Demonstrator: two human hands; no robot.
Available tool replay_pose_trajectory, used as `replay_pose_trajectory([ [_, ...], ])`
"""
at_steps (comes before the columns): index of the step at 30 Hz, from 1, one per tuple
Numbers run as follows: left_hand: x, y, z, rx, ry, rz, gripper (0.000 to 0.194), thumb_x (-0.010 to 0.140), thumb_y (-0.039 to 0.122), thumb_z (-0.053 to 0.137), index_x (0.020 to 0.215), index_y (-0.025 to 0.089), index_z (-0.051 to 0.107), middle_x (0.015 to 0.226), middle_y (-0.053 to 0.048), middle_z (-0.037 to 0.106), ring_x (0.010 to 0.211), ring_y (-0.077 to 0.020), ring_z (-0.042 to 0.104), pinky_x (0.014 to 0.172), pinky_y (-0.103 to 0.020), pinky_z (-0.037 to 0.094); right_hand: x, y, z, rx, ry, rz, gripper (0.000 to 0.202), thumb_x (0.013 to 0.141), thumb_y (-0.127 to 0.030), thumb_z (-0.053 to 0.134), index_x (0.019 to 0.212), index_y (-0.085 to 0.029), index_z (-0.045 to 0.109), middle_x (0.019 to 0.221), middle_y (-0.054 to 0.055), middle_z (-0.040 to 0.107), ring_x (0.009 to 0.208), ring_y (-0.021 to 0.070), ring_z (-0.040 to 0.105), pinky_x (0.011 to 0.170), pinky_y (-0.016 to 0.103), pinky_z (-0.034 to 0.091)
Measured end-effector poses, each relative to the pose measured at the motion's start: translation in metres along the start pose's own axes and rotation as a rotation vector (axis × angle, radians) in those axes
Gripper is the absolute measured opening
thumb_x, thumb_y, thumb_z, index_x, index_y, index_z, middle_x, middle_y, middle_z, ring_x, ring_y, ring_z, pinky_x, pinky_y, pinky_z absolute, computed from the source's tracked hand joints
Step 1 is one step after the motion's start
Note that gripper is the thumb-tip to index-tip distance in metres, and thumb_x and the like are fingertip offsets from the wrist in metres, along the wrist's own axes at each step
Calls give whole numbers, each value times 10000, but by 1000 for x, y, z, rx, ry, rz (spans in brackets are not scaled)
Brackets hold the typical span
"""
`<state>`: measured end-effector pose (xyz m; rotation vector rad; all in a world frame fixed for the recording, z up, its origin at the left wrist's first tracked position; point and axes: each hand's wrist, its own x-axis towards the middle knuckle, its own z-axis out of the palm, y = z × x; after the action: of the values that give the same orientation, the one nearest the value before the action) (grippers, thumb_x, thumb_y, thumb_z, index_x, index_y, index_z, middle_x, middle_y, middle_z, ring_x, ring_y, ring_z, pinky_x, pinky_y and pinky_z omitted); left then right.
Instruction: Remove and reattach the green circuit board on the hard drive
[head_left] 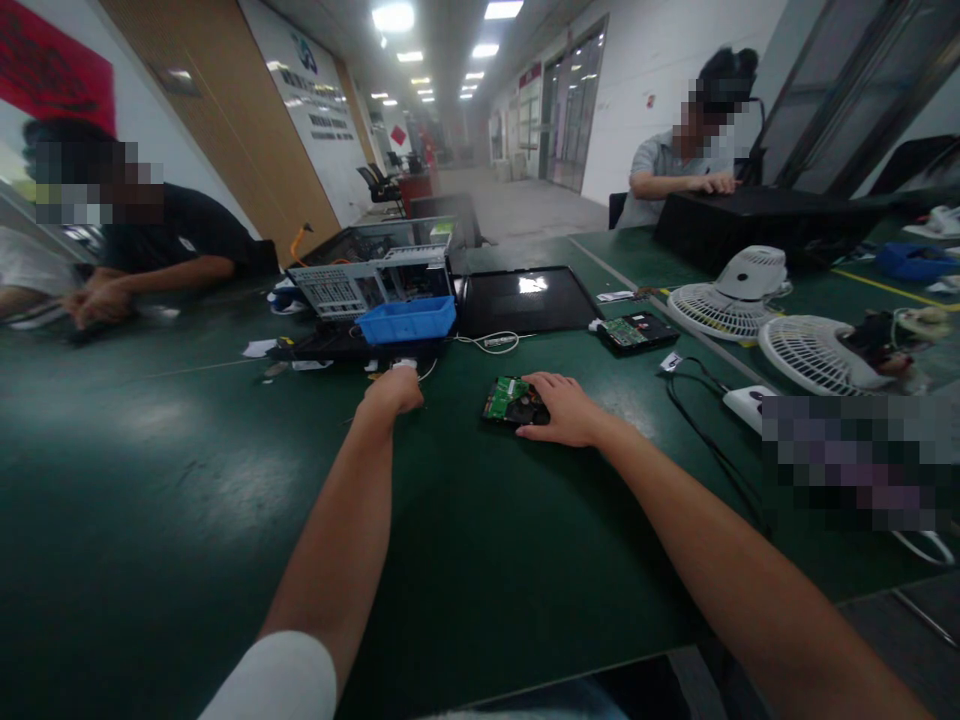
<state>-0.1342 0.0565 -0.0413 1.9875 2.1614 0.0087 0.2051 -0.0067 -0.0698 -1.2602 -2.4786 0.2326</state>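
Observation:
On the green table lies a hard drive [506, 400] with its green circuit board facing up. My right hand [564, 410] is wrapped round the drive's right end. My left hand [394, 390] is closed at the near edge of a dark panel, below a blue bin [409, 320]; small white pieces show beside its fingers, and what it grips is hidden. A second drive [637, 331] lies farther back to the right. Between the bin and that drive are a coiled white cable [496, 343] and a black flat panel [529, 300].
An open computer case [360, 285] stands behind the bin. White fan parts [724, 300], a power strip [750, 405] and black cables [709, 440] lie on the right. One person sits at the left; another rests hands on a black case [765, 220] at the back right.

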Motion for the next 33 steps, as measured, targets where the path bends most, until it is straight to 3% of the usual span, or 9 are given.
replay_pose_trajectory([
  [5, 2, 2, 0, 91, -94, -53, 385, 634, 264, 784, 991, 127, 736, 974, -221, 756, 960, -348, 734, 790, -354, 571, 0, 1, 1, 1, -2, 1, 872, 783, -663, 732, 1480, -214, 464, 1489, 165, 527, 1358, 388, 494, 1137, 561, 353],
  [13, 0, 5, 0, 129, -106, -40, 381, 677, 270, 761, 1018, 101, 727, 1081, -263, 735, 1014, -371, 723, 816, -384, 574, -1, 0, -2, 41, 8, 60, 970, 726, -673, 778, 1493, -178, 450, 1486, 190, 439, 1275, 377, 552, 1112, 502, 431],
  [16, -2, 6, -1, 129, -97, -29, 387, 687, 275, 762, 1030, 100, 728, 1109, -264, 731, 1030, -374, 718, 835, -387, 570, -2, 0, -3, 52, -2, 77, 998, 698, -679, 798, 1494, -185, 453, 1428, 183, 475, 1253, 375, 563, 1098, 499, 449],
  [24, -14, 19, -16, 143, -33, 33, 360, 799, 269, 656, 1118, 119, 726, 1224, -239, 712, 1123, -344, 691, 877, -344, 548, 0, 6, -8, 57, -31, 75, 1093, 639, -656, 850, 1535, -197, 424, 1507, 182, 494, 1417, 410, 429, 1211, 624, 227],
  [27, -23, 35, -21, 128, -18, 103, 343, 838, 336, 634, 1096, 137, 742, 1174, -212, 735, 1061, -320, 713, 830, -328, 548, 0, 9, -14, 106, -84, 65, 1136, 602, -615, 889, 1554, -213, 416, 1541, 178, 482, 1443, 428, 398, 1205, 651, 199],
  [33, -41, 75, -12, 46, -10, 413, 296, 919, 356, 559, 966, 144, 760, 1031, -164, 764, 932, -270, 721, 811, -319, 521, -2, 12, -20, 236, -124, -28, 1107, 606, -530, 921, 1557, -230, 440, 1550, 156, 491, 1448, 402, 412, 1214, 594, 249],
])
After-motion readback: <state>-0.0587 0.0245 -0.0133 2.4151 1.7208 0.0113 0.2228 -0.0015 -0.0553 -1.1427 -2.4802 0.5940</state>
